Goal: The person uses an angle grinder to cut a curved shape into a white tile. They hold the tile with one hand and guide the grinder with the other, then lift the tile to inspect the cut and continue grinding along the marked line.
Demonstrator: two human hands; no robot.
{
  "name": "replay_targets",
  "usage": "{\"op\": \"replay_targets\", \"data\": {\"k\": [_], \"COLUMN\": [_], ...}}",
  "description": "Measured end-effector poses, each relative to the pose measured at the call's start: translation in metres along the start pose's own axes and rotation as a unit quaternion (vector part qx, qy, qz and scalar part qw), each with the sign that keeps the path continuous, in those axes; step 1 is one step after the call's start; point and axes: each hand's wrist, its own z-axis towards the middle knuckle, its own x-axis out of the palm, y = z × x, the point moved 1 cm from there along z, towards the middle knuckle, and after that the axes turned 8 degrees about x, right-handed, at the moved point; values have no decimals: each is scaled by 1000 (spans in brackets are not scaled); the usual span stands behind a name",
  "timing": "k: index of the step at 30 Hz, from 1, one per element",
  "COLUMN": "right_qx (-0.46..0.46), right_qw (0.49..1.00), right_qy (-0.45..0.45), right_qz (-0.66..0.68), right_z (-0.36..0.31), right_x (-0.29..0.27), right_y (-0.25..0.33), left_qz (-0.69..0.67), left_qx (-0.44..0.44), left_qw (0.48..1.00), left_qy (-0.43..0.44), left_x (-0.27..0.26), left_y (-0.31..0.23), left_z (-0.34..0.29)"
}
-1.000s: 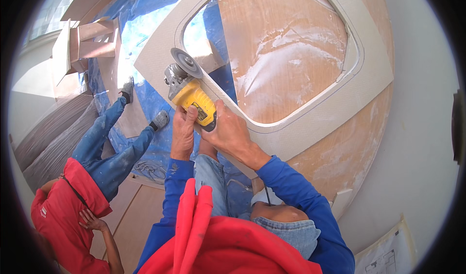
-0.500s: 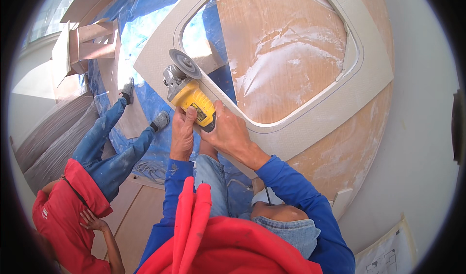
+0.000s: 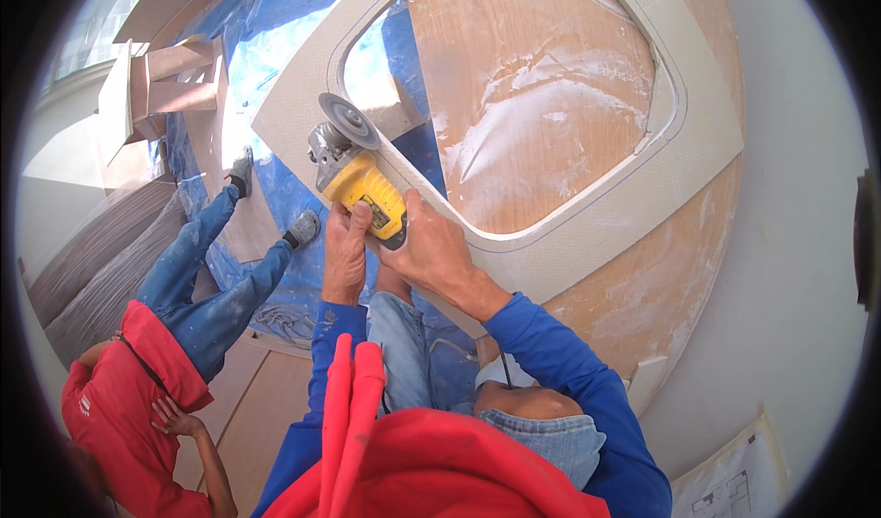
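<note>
A yellow and black angle grinder (image 3: 364, 193) with a grey disc (image 3: 350, 121) is held in both my hands. My left hand (image 3: 346, 247) is closed round its left side, thumb on top of the body. From the right, my right hand (image 3: 434, 254) wraps the rear end of the grinder. Its disc stands tilted over the inner left edge of a pale board (image 3: 551, 261) with a large rounded cut-out. A pencil line runs along that opening. Whether the disc touches the board I cannot tell.
The board lies on a wooden surface (image 3: 532, 105) smeared with white dust. Blue plastic sheeting (image 3: 216, 87) covers the floor at left. A person in a red shirt (image 3: 138, 399) stands at the left, near a wooden frame piece (image 3: 174, 82). A drawing sheet (image 3: 734, 481) is at lower right.
The red cloth strips hanging below my hands have swung slightly left. Both hands and the grinder stay in nearly the same place.
</note>
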Motion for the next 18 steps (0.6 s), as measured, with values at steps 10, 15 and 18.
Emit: {"op": "replay_targets", "data": {"k": [10, 15, 18], "right_qx": [-8, -4, -7], "right_qw": [1000, 1000, 1000], "right_qy": [-4, -3, -6], "right_qz": [3, 3, 7], "right_z": [0, -1, -1], "right_x": [1, 0, 1], "right_y": [-2, -2, -2], "left_qz": [12, -1, -7], "left_qx": [2, 5, 0], "left_qw": [1000, 1000, 1000], "left_qy": [-13, -7, 2], "left_x": [-2, -2, -2], "left_y": [4, 6, 6], "left_z": [-1, -1, 0]}}
